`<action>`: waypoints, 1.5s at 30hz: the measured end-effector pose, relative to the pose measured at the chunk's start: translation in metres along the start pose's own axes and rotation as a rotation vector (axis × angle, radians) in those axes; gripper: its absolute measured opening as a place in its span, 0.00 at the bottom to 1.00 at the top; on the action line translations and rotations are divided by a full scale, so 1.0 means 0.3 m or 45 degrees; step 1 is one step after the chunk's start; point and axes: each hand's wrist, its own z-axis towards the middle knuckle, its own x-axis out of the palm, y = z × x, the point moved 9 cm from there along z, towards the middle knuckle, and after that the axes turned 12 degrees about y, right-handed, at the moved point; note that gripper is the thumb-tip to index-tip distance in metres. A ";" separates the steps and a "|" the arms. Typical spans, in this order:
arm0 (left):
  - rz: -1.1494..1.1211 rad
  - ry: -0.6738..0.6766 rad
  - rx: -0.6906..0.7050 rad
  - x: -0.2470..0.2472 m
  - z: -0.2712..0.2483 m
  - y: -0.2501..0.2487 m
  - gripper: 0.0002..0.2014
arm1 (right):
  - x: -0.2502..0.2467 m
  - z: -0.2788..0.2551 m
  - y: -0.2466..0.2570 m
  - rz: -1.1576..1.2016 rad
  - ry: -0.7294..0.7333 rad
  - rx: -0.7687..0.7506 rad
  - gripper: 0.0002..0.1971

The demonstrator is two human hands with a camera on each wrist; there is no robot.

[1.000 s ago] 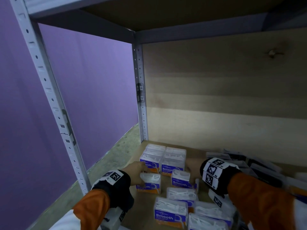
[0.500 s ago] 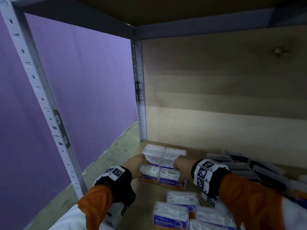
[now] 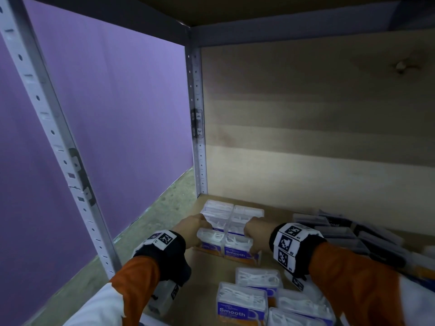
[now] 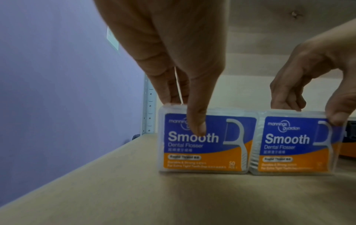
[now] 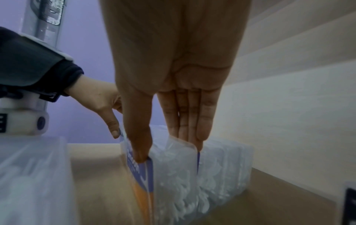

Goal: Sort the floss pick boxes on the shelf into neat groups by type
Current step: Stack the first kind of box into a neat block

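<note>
Clear floss pick boxes with blue-and-orange "Smooth" labels form a block (image 3: 233,212) in the shelf's back left corner. Its front row is two boxes side by side. My left hand (image 3: 191,231) pinches the left box (image 4: 202,146), thumb on the label and fingers behind the top edge. My right hand (image 3: 255,234) pinches the right box (image 4: 289,144) the same way; in the right wrist view its thumb lies on the front face and the straight fingers (image 5: 192,121) reach down behind the box (image 5: 173,175). Both boxes stand upright on the shelf board (image 3: 211,274).
Several loose Smooth boxes (image 3: 242,302) lie near the front edge under my right forearm. Dark floss boxes (image 3: 341,234) are scattered at the right. A metal post (image 3: 199,137) marks the back left corner, another (image 3: 58,149) the front left. A wooden panel closes the back.
One second ago the two boxes sat apart in front of the block. Both hands have carried them back and together, so they now stand side by side against it.
</note>
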 end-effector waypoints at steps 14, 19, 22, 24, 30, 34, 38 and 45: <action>-0.072 -0.015 -0.015 0.002 0.014 0.019 0.23 | 0.001 0.020 -0.029 0.027 -0.083 0.020 0.25; -0.071 -0.014 -0.059 0.006 0.021 0.028 0.24 | 0.001 0.018 -0.032 0.034 -0.087 0.026 0.24; -0.088 -0.005 -0.099 0.007 0.021 0.037 0.27 | 0.001 0.010 -0.031 0.021 -0.082 0.021 0.24; -0.087 0.007 -0.105 0.006 0.018 0.037 0.27 | -0.003 0.002 -0.029 0.016 -0.087 0.017 0.23; -0.100 0.007 -0.037 -0.013 -0.017 0.001 0.24 | -0.011 -0.049 -0.015 0.037 -0.083 -0.037 0.22; -0.098 0.057 0.090 -0.015 -0.061 -0.064 0.21 | -0.001 -0.091 0.015 0.005 -0.060 -0.117 0.22; -0.084 0.146 0.223 0.001 -0.109 -0.149 0.18 | 0.028 -0.121 0.036 0.009 0.009 -0.149 0.21; -0.198 0.313 0.372 0.075 -0.187 -0.277 0.16 | 0.105 -0.150 0.048 0.113 0.184 -0.177 0.23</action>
